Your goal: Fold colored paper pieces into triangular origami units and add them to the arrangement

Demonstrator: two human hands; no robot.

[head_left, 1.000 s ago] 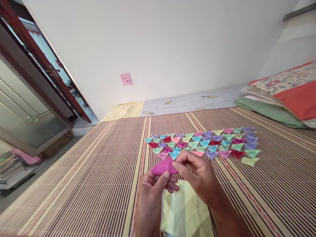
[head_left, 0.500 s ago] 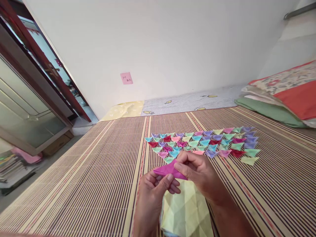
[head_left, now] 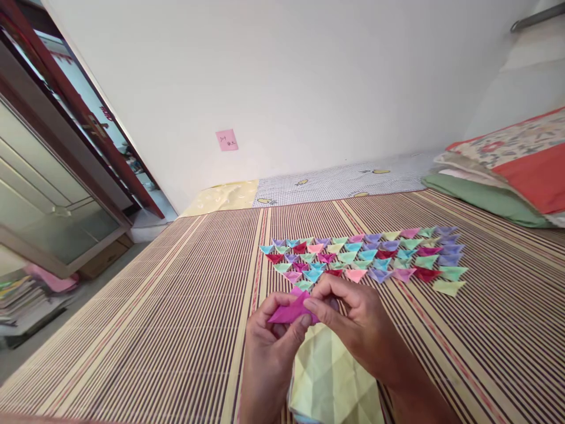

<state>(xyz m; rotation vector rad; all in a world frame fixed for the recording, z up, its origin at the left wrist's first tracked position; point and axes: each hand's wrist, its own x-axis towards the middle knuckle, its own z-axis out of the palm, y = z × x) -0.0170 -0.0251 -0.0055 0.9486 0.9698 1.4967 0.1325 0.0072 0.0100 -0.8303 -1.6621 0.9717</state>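
Both my hands pinch one folded magenta paper piece just above the striped mat. My left hand grips its lower left side with thumb and fingers. My right hand holds its right end, thumb pressed on top. Beneath my wrists lies a stack of creased pale yellow-green paper sheets. Just beyond my fingers, several small folded paper triangles in pink, blue, green, purple and red lie in rows on the mat.
Folded bedding and a green pillow sit at the far right. A checked sheet lies along the white wall, which carries a pink sticky note. A glass-fronted cabinet and a pile of books stand at the left.
The magenta piece has been folded smaller and drawn closer between my fingers. My left hand has risen and closed more over it; my right thumb shifted left onto it.
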